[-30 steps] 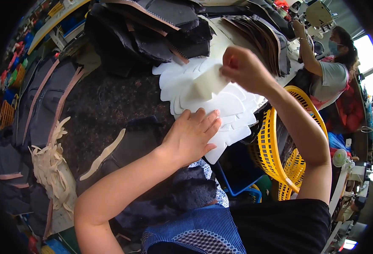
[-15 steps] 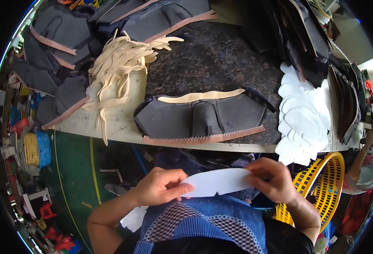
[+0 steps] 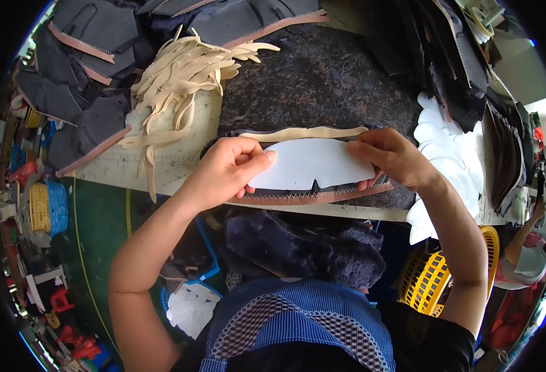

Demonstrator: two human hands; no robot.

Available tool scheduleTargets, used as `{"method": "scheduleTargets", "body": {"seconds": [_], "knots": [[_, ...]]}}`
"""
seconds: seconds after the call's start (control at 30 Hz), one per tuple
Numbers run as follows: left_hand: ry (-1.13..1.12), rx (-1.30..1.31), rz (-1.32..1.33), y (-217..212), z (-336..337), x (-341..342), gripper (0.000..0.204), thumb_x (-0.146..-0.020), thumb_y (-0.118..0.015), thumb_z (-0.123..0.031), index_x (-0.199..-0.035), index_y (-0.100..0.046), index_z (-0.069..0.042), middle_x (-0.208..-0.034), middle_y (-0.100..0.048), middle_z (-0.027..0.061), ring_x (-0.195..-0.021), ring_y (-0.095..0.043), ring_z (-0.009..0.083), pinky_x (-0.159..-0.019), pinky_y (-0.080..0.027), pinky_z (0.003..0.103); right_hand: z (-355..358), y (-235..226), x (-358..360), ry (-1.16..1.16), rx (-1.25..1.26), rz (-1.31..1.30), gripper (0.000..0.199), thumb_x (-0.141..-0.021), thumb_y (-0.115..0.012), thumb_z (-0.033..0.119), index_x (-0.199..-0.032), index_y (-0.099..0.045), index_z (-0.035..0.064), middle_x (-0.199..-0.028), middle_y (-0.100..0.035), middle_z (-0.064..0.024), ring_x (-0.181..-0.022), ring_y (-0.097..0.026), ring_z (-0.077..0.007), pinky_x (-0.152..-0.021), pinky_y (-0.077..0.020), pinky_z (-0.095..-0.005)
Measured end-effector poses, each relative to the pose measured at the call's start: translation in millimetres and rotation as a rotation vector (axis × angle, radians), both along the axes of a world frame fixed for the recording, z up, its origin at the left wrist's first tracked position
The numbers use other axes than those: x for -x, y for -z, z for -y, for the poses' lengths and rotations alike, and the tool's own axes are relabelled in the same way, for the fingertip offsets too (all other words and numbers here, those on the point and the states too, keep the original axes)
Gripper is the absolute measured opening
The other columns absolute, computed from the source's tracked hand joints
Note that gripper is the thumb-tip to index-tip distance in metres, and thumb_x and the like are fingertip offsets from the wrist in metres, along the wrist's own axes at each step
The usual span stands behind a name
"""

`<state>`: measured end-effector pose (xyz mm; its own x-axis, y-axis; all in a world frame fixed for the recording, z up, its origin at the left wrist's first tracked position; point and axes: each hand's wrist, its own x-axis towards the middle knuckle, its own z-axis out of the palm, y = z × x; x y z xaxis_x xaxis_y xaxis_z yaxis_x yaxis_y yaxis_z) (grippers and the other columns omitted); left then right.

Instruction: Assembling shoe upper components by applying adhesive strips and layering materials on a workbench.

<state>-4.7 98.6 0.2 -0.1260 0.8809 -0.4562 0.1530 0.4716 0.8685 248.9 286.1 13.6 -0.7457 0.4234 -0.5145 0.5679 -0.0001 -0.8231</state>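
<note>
Between my two hands is a white half-oval sheet piece [image 3: 316,162] with a small notch in its lower edge. My left hand [image 3: 231,168] pinches its left end, and my right hand [image 3: 389,156] grips its right end. The white piece is over a dark grey shoe upper [image 3: 341,188] on the table and covers most of it. Along the upper's near edge runs a pink-brown zigzag-cut strip [image 3: 285,199]. A cream curved strip [image 3: 313,132] lies along its far edge, just beyond the white piece. Whether the white piece touches the upper, I cannot tell.
A heap of cream strips [image 3: 180,77] lies left on the table [image 3: 208,124]. More dark uppers [image 3: 93,133] are stacked at far left. White pieces [image 3: 450,161] pile at right beside hanging dark uppers [image 3: 453,56]. Dark fur material [image 3: 304,245] and a yellow basket [image 3: 428,282] are below the table edge.
Both hands have moved forward from near my apron to above the table, carrying the white piece over the dark upper. Both still hold its ends.
</note>
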Motion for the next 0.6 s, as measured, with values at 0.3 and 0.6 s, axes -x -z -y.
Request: {"method": "scheduleTargets", "body": {"seconds": [0.3,0.6], "knots": [[0.3,-0.017,-0.727,-15,-11,5,0.038,-0.093,-0.08,-0.035,-0.081,-0.062,-0.004,-0.061,-0.06,0.0029,-0.051,-0.06,0.0144,-0.048,-0.047,0.029,9,0,9,-0.255,-0.735,0.222,0.036,-0.099,-0.073,0.032,-0.101,-0.07,-0.0037,-0.068,-0.067,-0.0099,-0.052,-0.065,-0.0193,-0.051,-0.0524,-0.0348],[0.347,-0.706,-1.019,17,17,-55,0.096,-0.073,-0.089,-0.02,-0.154,-0.041,0.001,-0.15,-0.049,0.0248,-0.137,-0.053,0.0396,-0.115,-0.044,0.046,73,10,3,-0.277,-1.236,-0.318,0.07,-0.072,-0.085,0.021,-0.133,-0.058,0.0001,-0.13,-0.065,-0.0186,-0.115,-0.068,-0.0347,-0.095,-0.0565,-0.0433]]}}
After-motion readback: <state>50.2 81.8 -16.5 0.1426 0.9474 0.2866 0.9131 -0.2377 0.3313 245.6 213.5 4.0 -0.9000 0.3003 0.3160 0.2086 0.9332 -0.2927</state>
